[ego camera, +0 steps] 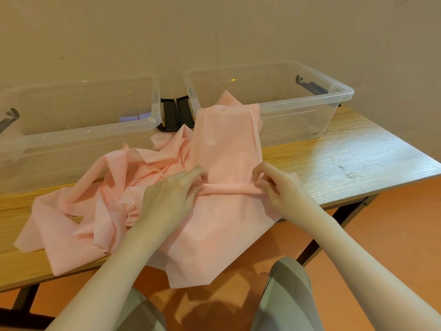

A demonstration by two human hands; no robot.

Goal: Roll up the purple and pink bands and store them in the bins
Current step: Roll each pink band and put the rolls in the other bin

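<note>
Left hand (171, 194) and right hand (279, 187) fingers curl, pinching the pink band (224, 144)'s rolled fold between them

On the bench (334, 149) there are two clear bins, one (78, 130) at ten o'clock and one (298, 111) at one o'clock, one pink band (222, 144) at centre, one purple roll (133, 117) at ten o'clock, and two hands (171, 194) (284, 189).

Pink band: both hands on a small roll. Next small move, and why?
Probably keep rolling it away, toward the bins. Left hand and right hand pinch the ends of a thin roll in the pink band; most of it lies unrolled, draped over the right bin.
</note>
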